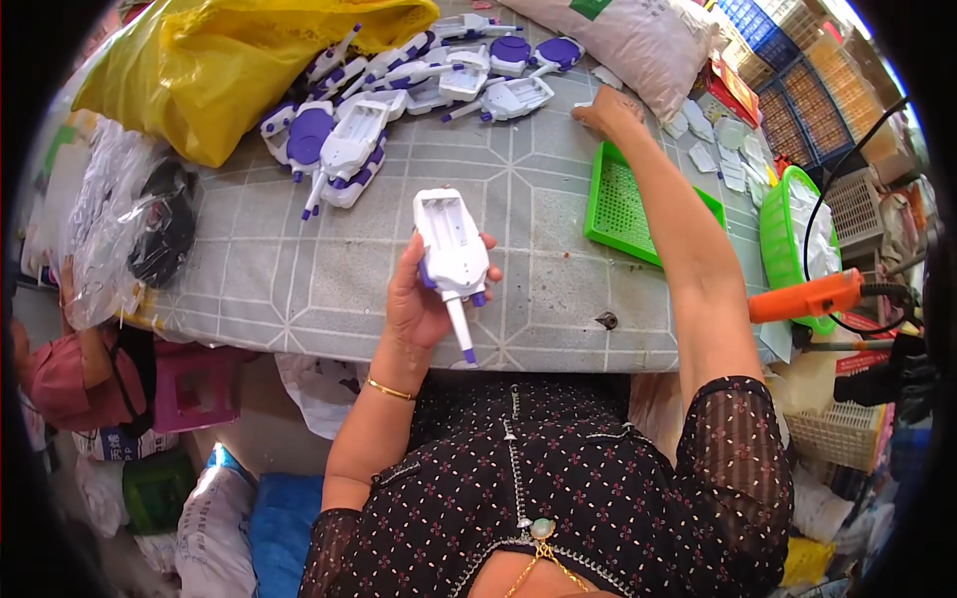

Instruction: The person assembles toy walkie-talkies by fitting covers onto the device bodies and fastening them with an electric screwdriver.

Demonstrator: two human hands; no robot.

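My left hand (419, 299) is closed around a white and purple plastic toy (454, 249), held above the near part of the table. Its open battery compartment faces up, and its narrow handle with a purple tip points toward me. Stretched to the far right, my right hand (613, 112) has its fingers bent together; a small white plastic piece (582, 104) shows at the fingertips, most of it hidden. Beyond and beside that hand lie flat white plastic covers (703, 156). Several similar white and purple toys (354, 140) are heaped at the far left and middle.
A green perforated tray (623, 204) sits under my right forearm. Right of it are a green basket (788, 214) and an orange-handled tool (807, 296) with a cable. A yellow sack (219, 75) and a white sack (638, 45) border the heap. Another person's arm (90, 349) shows at left.
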